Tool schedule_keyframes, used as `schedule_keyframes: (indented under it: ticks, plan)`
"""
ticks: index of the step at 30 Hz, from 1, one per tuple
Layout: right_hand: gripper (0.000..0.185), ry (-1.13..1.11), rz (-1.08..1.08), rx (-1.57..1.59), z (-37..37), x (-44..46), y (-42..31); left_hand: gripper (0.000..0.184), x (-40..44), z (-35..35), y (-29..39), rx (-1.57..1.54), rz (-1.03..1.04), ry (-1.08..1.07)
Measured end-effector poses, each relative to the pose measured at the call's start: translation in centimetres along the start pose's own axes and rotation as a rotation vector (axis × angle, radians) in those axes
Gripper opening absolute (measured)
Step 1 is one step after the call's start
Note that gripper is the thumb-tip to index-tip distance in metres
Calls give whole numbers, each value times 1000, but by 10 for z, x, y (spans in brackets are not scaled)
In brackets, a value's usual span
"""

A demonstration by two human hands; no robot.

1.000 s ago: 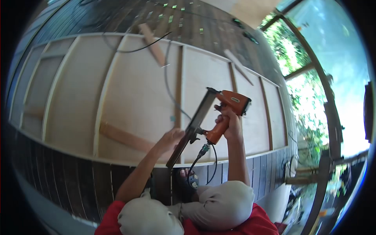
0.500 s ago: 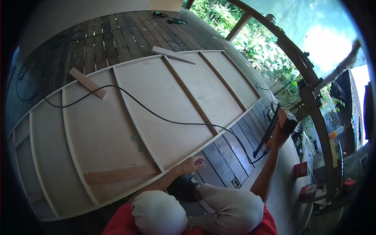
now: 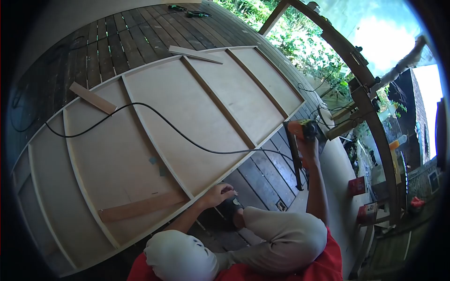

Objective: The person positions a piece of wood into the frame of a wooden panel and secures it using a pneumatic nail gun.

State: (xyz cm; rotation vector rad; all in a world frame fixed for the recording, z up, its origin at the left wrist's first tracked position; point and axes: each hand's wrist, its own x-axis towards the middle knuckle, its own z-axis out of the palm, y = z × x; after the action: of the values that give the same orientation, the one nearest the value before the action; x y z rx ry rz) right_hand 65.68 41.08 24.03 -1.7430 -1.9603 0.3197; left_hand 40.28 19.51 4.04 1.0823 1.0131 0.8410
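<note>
My right hand [image 3: 308, 152] grips an orange-and-black nail gun [image 3: 300, 129], raised above the deck beyond the right side of the panel. From the tool's lower end a black cord [image 3: 173, 127] curves left across a large framed wooden panel [image 3: 197, 112]. Near the panel's close edge is my left hand [image 3: 218, 194], its fingers curled together; what they hold, if anything, is too small to make out. A brown wood strip [image 3: 143, 206] lies inside the frame just left of that hand. Pale wooden battens [image 3: 218, 100] divide the panel into bays.
Two loose wood strips, one brown [image 3: 93, 97] and one pale [image 3: 194, 54], lie across the far edge. Green-and-black tools [image 3: 197, 14] rest on the plank deck [image 3: 136, 42]. Red boxes [image 3: 357, 186] and a timber railing [image 3: 365, 100] stand to the right.
My right hand has brought the nail gun left, closer to the panel, and turned it. My left hand has shifted slightly left with its fingers still curled. The view has tilted a little.
</note>
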Motion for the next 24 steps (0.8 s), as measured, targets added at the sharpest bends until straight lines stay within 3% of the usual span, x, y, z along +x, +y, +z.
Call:
schedule_keyframes:
  ticks: [2, 4, 6, 9, 12, 15, 18, 21, 23, 24]
  plan:
    - [31, -40, -163, -103, 22, 5, -24, 33, -9, -1, 8, -58, 5, 10]
    - [36, -165, -194, -171, 44, 14, -33, 33, -11, -1, 3, -115, 19, 28]
    - [36, -232, -303, -222, 59, 13, -54, 31, -9, 3, -18, -121, 147, 96]
    - [37, -338, -196, -340, 82, 20, -66, 28, -21, -6, -8, -160, 86, 124]
    - [39, -328, -273, -288, 108, 33, -51, 29, -29, -19, -13, -80, 33, 179]
    - [40, -350, -309, -176, 122, 29, -63, 27, -44, -30, -24, 46, 52, 438]
    - [26, -408, -309, -120, 137, 20, -82, 20, -70, -55, -41, 259, -123, 658]
    - [15, -491, -310, -68, 161, 19, -65, 18, -97, -84, -74, 339, -125, 1003]
    - [13, -546, -307, -112, 167, 6, -64, 22, -108, -105, -89, -24, -51, 1025]
    - [13, -563, -308, -32, 172, -3, -60, 22, -106, -109, -89, -33, -59, 1038]
